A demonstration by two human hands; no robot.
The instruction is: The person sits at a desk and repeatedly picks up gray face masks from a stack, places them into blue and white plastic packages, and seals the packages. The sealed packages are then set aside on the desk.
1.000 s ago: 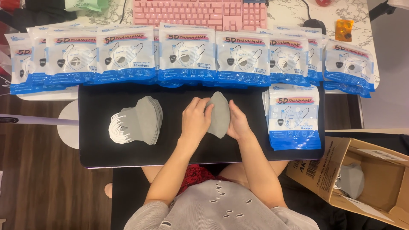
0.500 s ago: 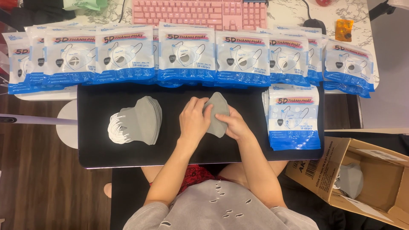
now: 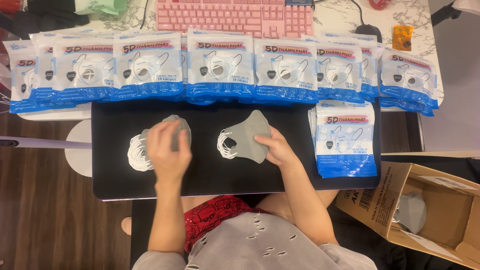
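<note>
A grey folded face mask [image 3: 247, 135] with white ear loops lies on the black board [image 3: 210, 177], and my right hand [image 3: 278, 149] pinches its right edge. Further left, a stack of grey masks [image 3: 175, 127] with white loops sits on the board. My left hand [image 3: 167, 150] rests on top of that stack with fingers spread, covering most of it.
A row of blue-and-white mask packets [image 3: 220, 67] lines the board's far edge, with a packet pile [image 3: 345, 145] at its right end. A pink keyboard [image 3: 235, 15] lies behind. An open cardboard box [image 3: 440, 210] holding grey masks [image 3: 411, 212] stands at lower right.
My left hand left the single mask and moved left onto the stack. The single mask now lies flat with its loops spread out, held only by my right hand.
</note>
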